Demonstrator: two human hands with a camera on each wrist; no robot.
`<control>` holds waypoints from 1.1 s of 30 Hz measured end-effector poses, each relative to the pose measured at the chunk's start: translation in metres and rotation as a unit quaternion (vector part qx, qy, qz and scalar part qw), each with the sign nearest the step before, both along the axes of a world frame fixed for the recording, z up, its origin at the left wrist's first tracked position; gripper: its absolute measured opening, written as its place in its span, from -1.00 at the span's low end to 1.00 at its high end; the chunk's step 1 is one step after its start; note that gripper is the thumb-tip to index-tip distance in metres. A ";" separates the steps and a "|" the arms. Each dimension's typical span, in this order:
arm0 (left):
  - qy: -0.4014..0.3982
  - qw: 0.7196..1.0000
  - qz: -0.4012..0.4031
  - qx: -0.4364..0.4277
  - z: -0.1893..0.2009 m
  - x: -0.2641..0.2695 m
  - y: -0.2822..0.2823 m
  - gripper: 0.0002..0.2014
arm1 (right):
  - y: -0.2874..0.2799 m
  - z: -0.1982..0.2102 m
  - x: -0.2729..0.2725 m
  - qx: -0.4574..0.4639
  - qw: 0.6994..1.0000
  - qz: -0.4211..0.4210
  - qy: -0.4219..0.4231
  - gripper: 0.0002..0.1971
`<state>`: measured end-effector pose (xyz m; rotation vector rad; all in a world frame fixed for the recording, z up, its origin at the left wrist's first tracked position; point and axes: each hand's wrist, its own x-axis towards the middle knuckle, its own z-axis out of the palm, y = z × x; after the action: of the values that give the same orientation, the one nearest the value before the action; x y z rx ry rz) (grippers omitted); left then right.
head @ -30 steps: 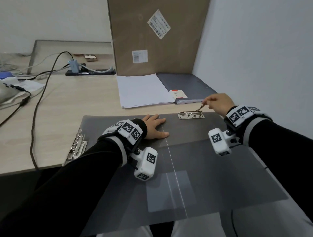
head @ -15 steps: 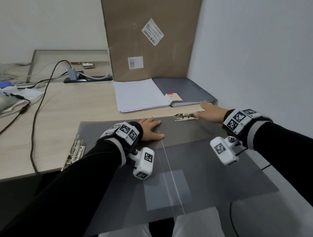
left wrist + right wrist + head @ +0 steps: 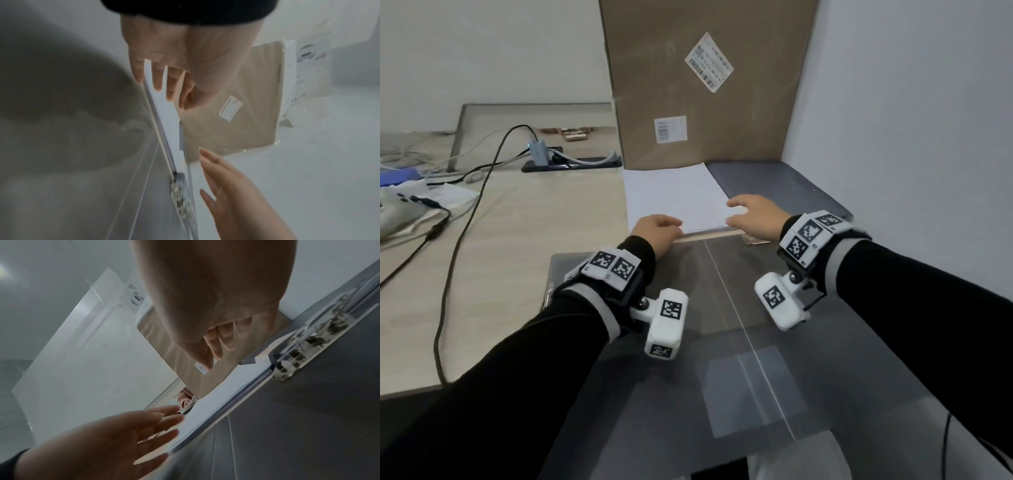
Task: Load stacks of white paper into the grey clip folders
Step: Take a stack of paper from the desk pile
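Note:
An open grey clip folder [image 3: 722,291] lies flat in front of me and overhangs the table edge. Its metal clip [image 3: 756,241] sits at the far edge, partly hidden under my right wrist; the right wrist view shows the clip [image 3: 308,340] close up. Just beyond it lies a stack of white paper [image 3: 674,202]. My left hand [image 3: 671,224] touches the stack's near left corner with straight fingers [image 3: 160,81]. My right hand [image 3: 736,209] rests over the near right corner, fingers relaxed, holding nothing. A closed grey folder [image 3: 784,185] lies to the right of the paper.
A tall cardboard box [image 3: 698,85] stands against the wall behind the paper. Black cables [image 3: 465,212] cross the wooden table on the left. A second metal clip [image 3: 546,298] shows at the open folder's left edge. A white wall closes the right side.
My right hand let go of the clip's lever and moved forward to the paper. My left hand left the folder's inside and reached the stack's near left corner.

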<state>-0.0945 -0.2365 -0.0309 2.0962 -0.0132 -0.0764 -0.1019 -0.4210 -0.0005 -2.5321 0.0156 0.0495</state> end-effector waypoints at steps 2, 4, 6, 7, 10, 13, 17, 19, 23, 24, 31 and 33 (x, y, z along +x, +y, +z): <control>0.002 0.998 0.062 0.002 0.008 0.018 0.019 -0.65 | 0.002 0.003 0.014 -0.025 1.000 0.014 0.010 -0.47; 0.037 0.994 0.099 0.025 0.008 0.034 0.032 -0.55 | 0.006 0.004 0.027 -0.056 0.998 0.021 0.031 -0.43; 0.079 0.990 0.110 0.047 0.003 0.043 0.036 -0.46 | 0.009 0.000 0.040 -0.080 0.995 0.023 0.055 -0.38; 0.091 0.989 0.109 0.048 0.000 0.046 0.035 -0.43 | 0.011 -0.002 0.045 -0.090 0.994 0.025 0.065 -0.36; 0.095 0.990 0.094 0.045 -0.005 0.054 0.030 -0.41 | 0.014 -0.007 0.053 -0.109 0.990 0.036 0.085 -0.32; 0.086 0.992 0.075 0.059 -0.003 0.061 0.026 -0.41 | 0.017 -0.012 0.058 -0.148 0.982 0.051 0.108 -0.34; 0.091 0.991 0.036 0.088 0.000 0.063 0.021 -0.41 | 0.019 -0.020 0.062 -0.182 0.971 0.065 0.138 -0.60; 0.091 0.991 0.031 0.097 0.000 0.066 0.018 -0.46 | 0.019 -0.026 0.062 -0.216 0.961 0.080 0.156 -0.37; 0.085 0.994 0.030 0.066 0.005 0.073 0.012 -0.55 | 0.019 -0.033 0.060 -0.267 0.944 0.095 0.168 -0.22; 0.086 0.994 0.032 0.057 0.006 0.075 0.011 -0.55 | 0.019 -0.034 0.060 -0.270 0.942 0.097 0.173 -0.20; 0.098 0.992 0.071 0.047 0.002 0.086 0.025 -0.58 | 0.021 -0.034 0.061 -0.266 0.942 0.096 0.179 -0.21; 0.085 0.992 0.092 0.004 0.001 0.087 0.029 -0.73 | 0.021 -0.033 0.061 -0.258 0.944 0.100 0.183 -0.21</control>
<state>-0.0080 -0.2070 -0.0297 2.0836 0.2839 -0.1442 -0.0411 -0.4005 -0.0331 -2.9962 -0.0917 0.6772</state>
